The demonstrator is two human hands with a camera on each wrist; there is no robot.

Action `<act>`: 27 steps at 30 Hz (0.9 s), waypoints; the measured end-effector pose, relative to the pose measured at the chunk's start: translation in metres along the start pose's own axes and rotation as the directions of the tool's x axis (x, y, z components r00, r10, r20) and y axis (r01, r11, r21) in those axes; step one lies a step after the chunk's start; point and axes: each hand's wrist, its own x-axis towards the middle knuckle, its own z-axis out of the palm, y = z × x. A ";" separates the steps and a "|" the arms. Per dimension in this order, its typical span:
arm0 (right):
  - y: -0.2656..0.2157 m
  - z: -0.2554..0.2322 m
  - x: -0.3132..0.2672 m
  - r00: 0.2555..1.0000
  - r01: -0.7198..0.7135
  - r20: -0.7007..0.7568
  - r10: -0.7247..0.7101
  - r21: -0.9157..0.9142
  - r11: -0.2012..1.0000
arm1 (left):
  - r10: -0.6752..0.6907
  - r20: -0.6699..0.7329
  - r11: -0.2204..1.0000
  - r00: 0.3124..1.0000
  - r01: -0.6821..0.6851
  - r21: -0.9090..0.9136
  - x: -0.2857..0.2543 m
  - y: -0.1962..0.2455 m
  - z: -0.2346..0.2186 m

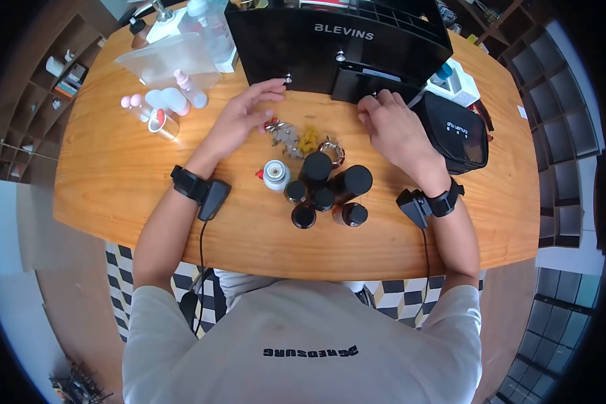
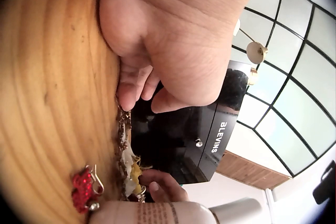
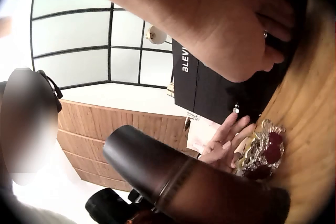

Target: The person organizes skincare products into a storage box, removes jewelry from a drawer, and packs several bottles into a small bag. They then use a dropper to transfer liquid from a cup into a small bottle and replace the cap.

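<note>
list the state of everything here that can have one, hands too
right drawer, partly pulled out
lower left drawer, looks closed
right hand, fingers bent at the right drawer
left hand, open, beside the jewelry
dark bottles, upright, capped
black pouch, looks closed

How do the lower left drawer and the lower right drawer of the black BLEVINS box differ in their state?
The right drawer sticks out from the box, whereas the left drawer looks flush with it. The right hand partly covers the right drawer's front; the left drawer's knob shows plainly in the head view, with the left hand near it. Both drawers are black.
</note>
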 end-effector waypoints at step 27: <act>-0.021 -0.012 0.008 0.980 -0.197 0.040 0.197 -0.006 0.980 | 0.044 0.045 0.999 0.998 -0.043 -0.017 -0.005 0.008 0.000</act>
